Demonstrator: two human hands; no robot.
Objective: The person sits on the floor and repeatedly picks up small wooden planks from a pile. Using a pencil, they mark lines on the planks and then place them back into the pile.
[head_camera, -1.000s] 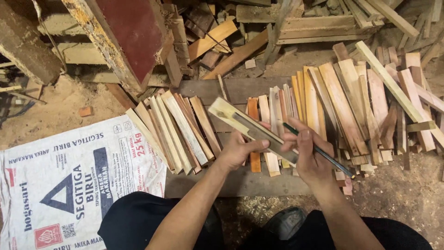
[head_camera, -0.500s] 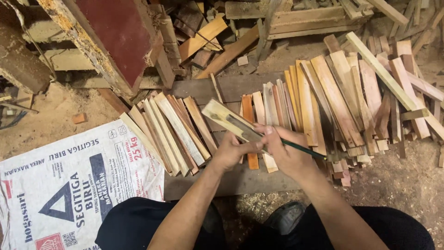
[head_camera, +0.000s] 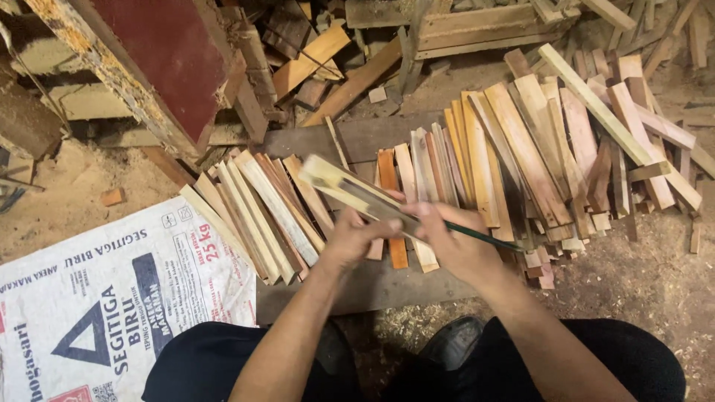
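The left hand (head_camera: 356,237) is closed around the near end of a pale wooden strip (head_camera: 344,184), thumb on top, holding it raised above the floor so that its far end points up and to the left. The right hand (head_camera: 456,246) is narrowed onto a dark green pencil (head_camera: 488,238), gripped between thumb and fingers; the pencil tip end sits at the strip, just beside the left thumb, and its shaft runs out to the right.

Risk 1: the strip is supported at one end only. Pressure from the pencil could likely rock or twist it in the grip, and any line drawn would wander.

Risk 2: the pencil point works close to the left thumb. A slip along the grain would probably run the point into that thumb.

Below the hands, two fans of cut strips (head_camera: 261,212) lie on a dark plank (head_camera: 357,138). A released strip could drop among them and be hard to tell apart.

To the left lies a printed white sack (head_camera: 112,298); sawdust (head_camera: 633,275) covers the floor near the black shoe (head_camera: 458,346). Offcuts (head_camera: 447,33) are heaped beyond
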